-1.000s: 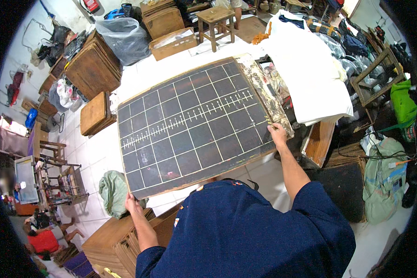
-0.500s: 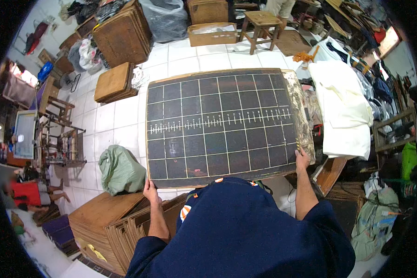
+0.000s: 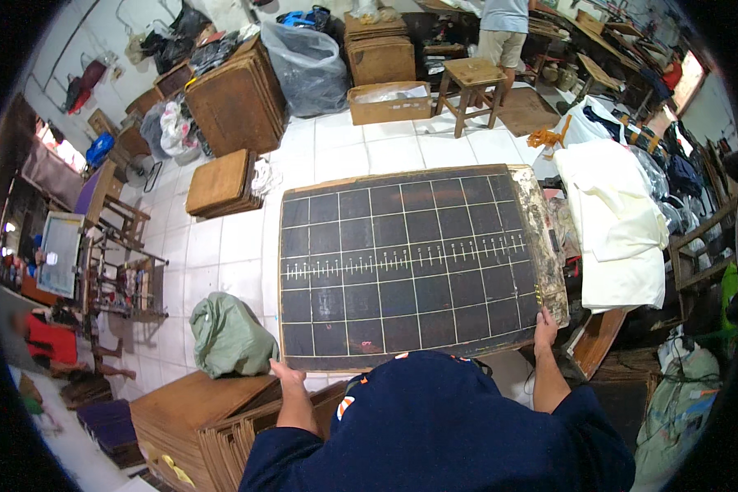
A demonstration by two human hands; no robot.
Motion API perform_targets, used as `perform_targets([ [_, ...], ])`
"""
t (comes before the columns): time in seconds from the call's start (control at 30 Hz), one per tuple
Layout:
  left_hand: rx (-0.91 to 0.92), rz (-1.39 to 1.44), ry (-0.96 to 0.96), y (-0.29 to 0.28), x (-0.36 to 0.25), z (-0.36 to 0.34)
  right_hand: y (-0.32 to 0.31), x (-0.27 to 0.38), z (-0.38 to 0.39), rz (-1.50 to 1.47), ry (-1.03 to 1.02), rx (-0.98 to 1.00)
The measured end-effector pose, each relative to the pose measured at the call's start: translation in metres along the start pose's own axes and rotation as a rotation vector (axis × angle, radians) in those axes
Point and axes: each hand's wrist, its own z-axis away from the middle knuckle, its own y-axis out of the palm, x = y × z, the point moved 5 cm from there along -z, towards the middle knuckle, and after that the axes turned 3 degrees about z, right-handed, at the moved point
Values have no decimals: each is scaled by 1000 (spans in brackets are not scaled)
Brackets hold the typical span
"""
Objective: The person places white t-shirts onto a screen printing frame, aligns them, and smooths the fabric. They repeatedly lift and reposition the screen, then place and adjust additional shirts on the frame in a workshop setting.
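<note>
Gridded board now lower in view

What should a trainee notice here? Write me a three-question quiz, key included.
1. Which corner of the dark gridded board is the person's left grip nearest?
A) far right
B) near left
C) far left
2. True or false: a wooden stool stands beyond the board's far edge.
3. Fill in: the bulky sack left of the board is ____ in colour.

Key: 1. B; 2. true; 3. green
</note>
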Motion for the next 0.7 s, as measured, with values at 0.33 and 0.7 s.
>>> perform_targets([
  [0.33,-99,-263,45,-8,-3,-31,-8,-2,8,-70,164,-63],
  [0.7,-545,-661,539,-1,-41,-38,-29,24,16,179,184,38],
])
